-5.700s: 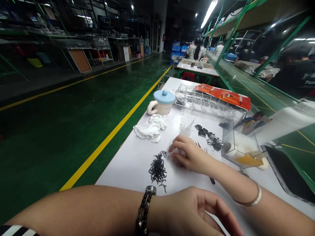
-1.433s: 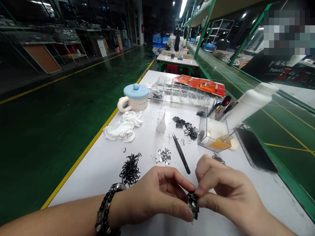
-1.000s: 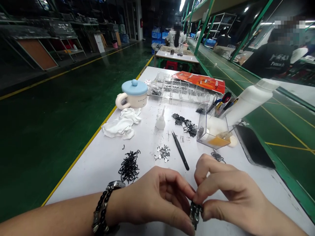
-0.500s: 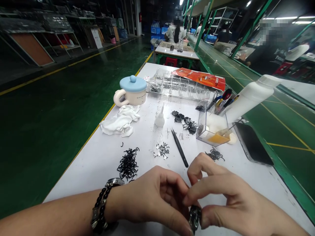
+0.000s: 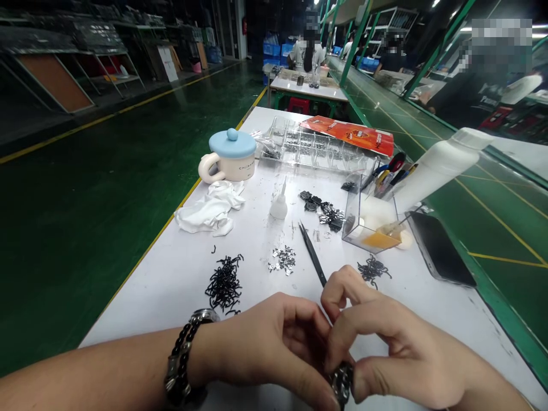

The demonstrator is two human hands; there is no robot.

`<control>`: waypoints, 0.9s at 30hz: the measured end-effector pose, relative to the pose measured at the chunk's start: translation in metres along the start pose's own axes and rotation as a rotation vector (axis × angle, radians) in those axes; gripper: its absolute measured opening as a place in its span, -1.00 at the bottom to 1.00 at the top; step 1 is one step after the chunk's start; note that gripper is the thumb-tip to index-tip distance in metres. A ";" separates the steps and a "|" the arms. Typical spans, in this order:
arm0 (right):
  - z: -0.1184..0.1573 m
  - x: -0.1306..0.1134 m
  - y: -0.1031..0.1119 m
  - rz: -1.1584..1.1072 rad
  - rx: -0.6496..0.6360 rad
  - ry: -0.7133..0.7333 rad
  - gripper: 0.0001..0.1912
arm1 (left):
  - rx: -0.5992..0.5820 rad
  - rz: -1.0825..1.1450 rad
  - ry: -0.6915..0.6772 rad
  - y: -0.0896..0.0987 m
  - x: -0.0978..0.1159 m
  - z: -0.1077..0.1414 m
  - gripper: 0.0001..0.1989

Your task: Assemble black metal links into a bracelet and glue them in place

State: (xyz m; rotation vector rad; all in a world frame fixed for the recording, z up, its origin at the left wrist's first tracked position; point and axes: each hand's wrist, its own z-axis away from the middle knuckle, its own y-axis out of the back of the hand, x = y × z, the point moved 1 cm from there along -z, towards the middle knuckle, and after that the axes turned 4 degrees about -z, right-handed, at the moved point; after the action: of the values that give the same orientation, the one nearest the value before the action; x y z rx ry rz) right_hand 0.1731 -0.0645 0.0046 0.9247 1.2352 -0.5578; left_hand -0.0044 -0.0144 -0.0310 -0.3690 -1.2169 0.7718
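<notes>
Work is sitting mid-piece, by my read. Small dark glossy metal part [image 5: 342, 381] is staying low, close to the person, between both hands above the white tabletop [image 5: 158, 291]. Left hand [image 5: 274, 348] is curling half closed, thumb and forefinger gripping the part from its left side. Right hand [image 5: 398, 342] is pinching the same part, thumb on its right flank, forefinger bent over its top, other fingers folding in.

Done: the part is up off the table and getting handled. Fingers are covering most of it, so I can't tell which pieces are already on it.

Left: lots of loose stock is lying out. Heap of short curved black pieces [image 5: 225, 284] is spreading near the left wrist; scatter of tiny flat silver plates [image 5: 283, 260] is lying to its right. Cluster of flat black pieces [image 5: 329, 216] is sitting farther out, thin black curved bits [image 5: 373, 268] just beyond the right hand. Neither hand is touching those.

Slim black tweezers [image 5: 311, 251] are resting unheld, back end running behind the right hand. Translucent white nozzle bottle [image 5: 279, 206] is standing upright, untouched.
</notes>
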 end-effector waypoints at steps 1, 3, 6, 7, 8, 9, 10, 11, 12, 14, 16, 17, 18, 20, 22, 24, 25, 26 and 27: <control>-0.001 0.001 0.000 -0.025 0.009 -0.004 -0.88 | -0.005 0.044 0.007 -0.001 -0.001 0.000 -0.53; -0.003 0.003 -0.002 -0.096 0.019 -0.010 -0.89 | -0.009 0.122 0.012 -0.003 -0.004 0.001 -0.54; -0.008 0.006 -0.005 -0.191 0.014 -0.010 -0.82 | 0.002 0.213 -0.001 -0.007 -0.006 0.001 -0.57; -0.009 0.006 -0.006 -0.201 0.010 -0.008 -0.79 | 0.006 0.232 -0.005 -0.007 -0.007 0.001 -0.57; -0.010 0.006 -0.006 -0.198 0.009 -0.007 -0.76 | 0.003 0.249 -0.008 -0.008 -0.008 0.001 -0.58; -0.009 0.005 -0.005 -0.181 0.019 -0.006 -0.73 | -0.002 0.268 -0.017 -0.008 -0.009 0.001 -0.59; -0.008 0.004 -0.002 -0.150 0.033 -0.010 -0.69 | -0.016 0.290 -0.032 -0.008 -0.009 0.001 -0.62; -0.004 0.002 0.003 -0.115 0.051 -0.014 -0.63 | -0.037 0.314 -0.047 -0.008 -0.010 0.001 -0.64; 0.001 0.000 0.009 -0.079 0.076 -0.011 -0.59 | -0.061 0.342 -0.062 -0.008 -0.010 0.002 -0.66; 0.017 -0.004 0.024 0.002 0.171 0.013 -0.66 | -0.102 0.384 -0.085 -0.007 -0.009 0.002 -0.68; 0.035 -0.002 0.040 0.134 0.301 -0.006 -0.85 | -0.113 0.391 -0.096 -0.007 -0.008 0.002 -0.68; 0.043 0.002 0.047 0.238 0.354 -0.076 -0.89 | -0.101 0.388 -0.105 -0.006 -0.007 0.003 -0.68; 0.051 0.008 0.052 0.345 0.386 -0.174 -0.89 | -0.086 0.384 -0.116 -0.005 -0.006 0.003 -0.69; 0.061 0.024 0.058 0.508 0.408 -0.360 -0.92 | -0.054 0.381 -0.129 -0.004 -0.005 0.002 -0.69; 0.065 0.042 0.060 0.555 0.398 -0.417 -0.91 | -0.027 0.382 -0.138 -0.003 -0.004 0.001 -0.69; 0.064 0.058 0.061 0.536 0.381 -0.392 -0.89 | -0.010 0.377 -0.137 -0.002 -0.004 0.000 -0.69; 0.063 0.064 0.062 0.523 0.373 -0.376 -0.89 | -0.006 0.374 -0.138 -0.001 -0.004 -0.001 -0.70; 0.062 0.069 0.063 0.515 0.369 -0.368 -0.89 | -0.003 0.372 -0.139 -0.001 -0.005 -0.001 -0.70; 0.061 0.074 0.064 0.509 0.366 -0.367 -0.89 | -0.004 0.372 -0.140 -0.001 -0.005 -0.001 -0.70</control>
State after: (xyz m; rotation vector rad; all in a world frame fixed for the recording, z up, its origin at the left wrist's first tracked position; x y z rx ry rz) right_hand 0.2774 -0.0725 -0.0438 1.3238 0.5409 -0.5193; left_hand -0.0033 -0.0181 -0.0339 -0.5619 -1.2978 1.1297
